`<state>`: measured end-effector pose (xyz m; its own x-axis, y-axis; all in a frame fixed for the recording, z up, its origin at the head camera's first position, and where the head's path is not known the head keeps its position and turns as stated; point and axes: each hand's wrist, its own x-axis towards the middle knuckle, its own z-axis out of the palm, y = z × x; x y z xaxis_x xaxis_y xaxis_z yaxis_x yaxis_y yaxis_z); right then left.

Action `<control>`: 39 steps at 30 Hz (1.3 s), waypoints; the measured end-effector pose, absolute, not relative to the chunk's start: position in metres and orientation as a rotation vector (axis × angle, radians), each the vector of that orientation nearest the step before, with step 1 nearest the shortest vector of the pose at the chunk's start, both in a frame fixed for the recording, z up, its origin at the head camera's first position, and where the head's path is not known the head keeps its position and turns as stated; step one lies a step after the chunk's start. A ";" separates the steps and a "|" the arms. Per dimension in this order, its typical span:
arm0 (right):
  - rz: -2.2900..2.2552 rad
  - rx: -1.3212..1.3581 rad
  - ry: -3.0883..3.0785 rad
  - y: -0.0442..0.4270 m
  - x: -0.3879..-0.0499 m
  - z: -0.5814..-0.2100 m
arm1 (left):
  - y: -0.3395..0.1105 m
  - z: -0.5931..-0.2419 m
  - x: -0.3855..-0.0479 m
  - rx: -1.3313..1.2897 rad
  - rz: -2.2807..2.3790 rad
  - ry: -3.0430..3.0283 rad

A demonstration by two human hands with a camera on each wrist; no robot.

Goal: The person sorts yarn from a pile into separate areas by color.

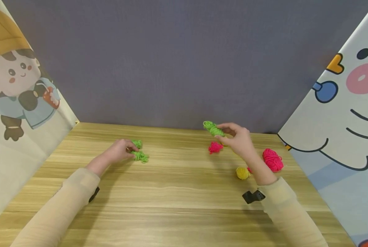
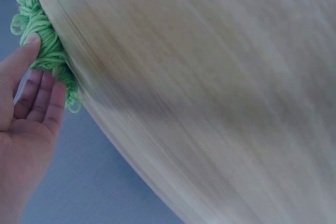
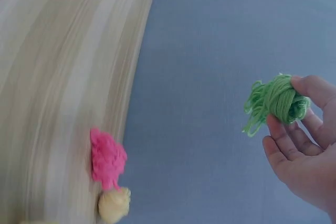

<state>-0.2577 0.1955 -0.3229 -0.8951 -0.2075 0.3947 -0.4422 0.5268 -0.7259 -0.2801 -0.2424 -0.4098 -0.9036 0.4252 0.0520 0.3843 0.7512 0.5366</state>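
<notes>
The right skein [image 1: 213, 128], green, is off the table [image 1: 171, 192], toward the far edge and right of the middle. The right hand [image 1: 239, 139] pinches it between thumb and fingertips, and loose loops trail from its free end. The left skein [image 1: 139, 156], also green, lies on the far left part of the table. The left hand [image 1: 119, 151] pinches it, thumb on one side and fingers on the other. A green clump [image 1: 137, 144] shows just beyond it; whether the two are joined cannot be told.

Below the right skein, a small pink tuft [image 1: 215, 147] lies on the table, with a bit of yellow yarn [image 1: 224, 141] beside it, partly hidden by the right hand. Nearer and farther right sits a yellow ball [image 1: 242, 173]; a larger pink ball [image 1: 272, 160] lies right of it, beyond the forearm.

Cream sleeves [image 1: 279, 206] cover both arms. A grey wall [image 1: 171, 68] stands at the far edge, between a left panel [image 1: 20, 82] with a cartoon child and a right panel [image 1: 341, 113] with a cartoon pig.
</notes>
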 end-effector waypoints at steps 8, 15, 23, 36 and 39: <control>1.454 0.593 -2.430 0.167 -0.258 -0.333 | -0.241 -0.409 -0.278 0.643 0.840 2.882; 1.571 0.610 -2.379 0.141 -0.261 -0.343 | -0.241 -0.407 -0.276 0.651 0.859 2.875; 1.607 0.605 -2.330 0.111 -0.265 -0.351 | -0.242 -0.407 -0.276 0.678 0.850 2.884; 1.683 0.628 -2.274 0.066 -0.276 -0.372 | -0.242 -0.408 -0.274 0.705 0.841 2.913; 1.713 0.646 -2.259 0.055 -0.280 -0.380 | -0.243 -0.409 -0.275 0.706 0.848 2.913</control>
